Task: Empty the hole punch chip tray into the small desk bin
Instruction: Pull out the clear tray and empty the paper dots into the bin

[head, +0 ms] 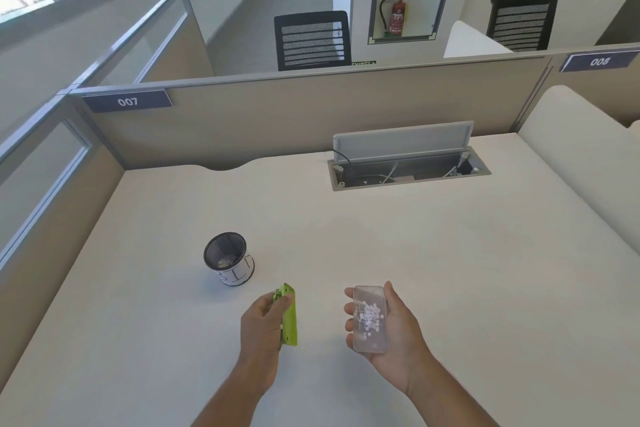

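Cradling clear chip tray [370, 319] open-side up in curled right hand [393, 326] so chips stay in; left hand [261, 321] grips green punch [290, 315]; bin [229, 258] at 10 o'clock

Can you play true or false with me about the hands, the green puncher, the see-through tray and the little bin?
1. The right hand holds the clear tray with white paper dots inside. True.
2. The green hole punch lies alone on the desk. False: the left hand holds it.
3. The small mesh bin stands upright on the desk. True.
4. The tray is right over the bin. False: it is off to the bin's right, nearer the person.
5. The bin is completely empty. False: some scraps lie at its bottom.
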`<action>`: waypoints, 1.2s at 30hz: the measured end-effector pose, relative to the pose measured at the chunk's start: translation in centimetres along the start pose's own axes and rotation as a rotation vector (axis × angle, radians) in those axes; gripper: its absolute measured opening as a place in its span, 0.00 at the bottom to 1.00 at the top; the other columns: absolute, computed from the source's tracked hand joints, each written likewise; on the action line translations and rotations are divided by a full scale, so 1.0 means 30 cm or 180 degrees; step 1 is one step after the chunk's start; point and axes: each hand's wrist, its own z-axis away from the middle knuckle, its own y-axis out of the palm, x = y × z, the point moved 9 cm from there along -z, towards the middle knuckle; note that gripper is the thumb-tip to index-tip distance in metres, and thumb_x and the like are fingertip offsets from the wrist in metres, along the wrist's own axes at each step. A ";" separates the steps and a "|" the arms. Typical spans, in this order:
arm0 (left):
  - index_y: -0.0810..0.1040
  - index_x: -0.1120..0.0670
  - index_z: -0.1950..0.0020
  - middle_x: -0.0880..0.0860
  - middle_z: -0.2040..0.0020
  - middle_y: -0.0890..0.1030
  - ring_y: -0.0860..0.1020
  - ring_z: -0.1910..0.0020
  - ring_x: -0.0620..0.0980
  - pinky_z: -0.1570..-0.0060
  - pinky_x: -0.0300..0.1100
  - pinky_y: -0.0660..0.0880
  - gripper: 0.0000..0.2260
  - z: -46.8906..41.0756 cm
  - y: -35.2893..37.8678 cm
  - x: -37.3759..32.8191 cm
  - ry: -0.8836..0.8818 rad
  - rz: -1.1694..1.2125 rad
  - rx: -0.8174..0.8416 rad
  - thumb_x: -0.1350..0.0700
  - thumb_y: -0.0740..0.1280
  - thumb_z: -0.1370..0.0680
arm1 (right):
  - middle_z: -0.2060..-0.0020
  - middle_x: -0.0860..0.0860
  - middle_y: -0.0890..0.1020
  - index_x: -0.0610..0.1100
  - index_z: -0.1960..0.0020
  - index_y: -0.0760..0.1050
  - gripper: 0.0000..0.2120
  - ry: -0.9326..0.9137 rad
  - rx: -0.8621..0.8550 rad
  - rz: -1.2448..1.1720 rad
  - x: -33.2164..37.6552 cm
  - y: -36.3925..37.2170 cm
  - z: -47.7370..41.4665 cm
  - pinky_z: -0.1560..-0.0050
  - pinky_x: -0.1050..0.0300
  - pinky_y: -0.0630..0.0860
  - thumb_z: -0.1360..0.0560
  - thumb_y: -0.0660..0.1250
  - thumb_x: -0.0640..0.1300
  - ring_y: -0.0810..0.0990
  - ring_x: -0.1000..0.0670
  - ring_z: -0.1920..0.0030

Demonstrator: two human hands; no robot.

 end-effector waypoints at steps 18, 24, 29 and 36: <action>0.83 0.53 0.44 0.54 0.51 0.84 0.78 0.59 0.51 0.63 0.43 0.73 0.08 -0.116 -0.030 0.027 0.0333 -0.1488 -0.0062 0.49 0.72 0.17 | 0.59 0.42 0.84 0.33 0.34 0.80 0.35 0.0005 -0.0008 0.0049 -0.004 -0.003 0.006 0.62 0.52 0.75 0.16 0.54 0.64 0.79 0.44 0.66; 0.74 0.55 0.61 0.52 0.63 0.69 0.66 0.67 0.50 0.70 0.39 0.64 0.15 -0.133 -0.032 0.017 0.0156 -0.1609 -0.0062 0.54 0.70 0.16 | 0.59 0.42 0.84 0.33 0.33 0.80 0.35 -0.0001 -0.0017 0.0084 0.000 0.006 0.013 0.63 0.52 0.75 0.16 0.54 0.63 0.80 0.44 0.67; 0.75 0.51 0.62 0.51 0.64 0.70 0.68 0.67 0.49 0.70 0.38 0.66 0.15 -0.134 -0.021 0.020 0.0108 -0.1514 0.0067 0.53 0.71 0.16 | 0.59 0.42 0.84 0.33 0.33 0.80 0.35 -0.0007 -0.0023 0.0101 0.001 0.008 0.018 0.62 0.52 0.74 0.16 0.55 0.64 0.80 0.44 0.66; 0.76 0.51 0.26 0.58 0.32 0.77 0.78 0.37 0.56 0.48 0.47 0.76 0.27 -0.112 -0.069 -0.001 0.0094 -0.1468 -0.0167 0.42 0.76 0.22 | 0.58 0.41 0.84 0.36 0.36 0.81 0.33 -0.0181 -0.0161 0.0408 0.008 0.048 0.019 0.64 0.53 0.78 0.17 0.58 0.65 0.81 0.43 0.66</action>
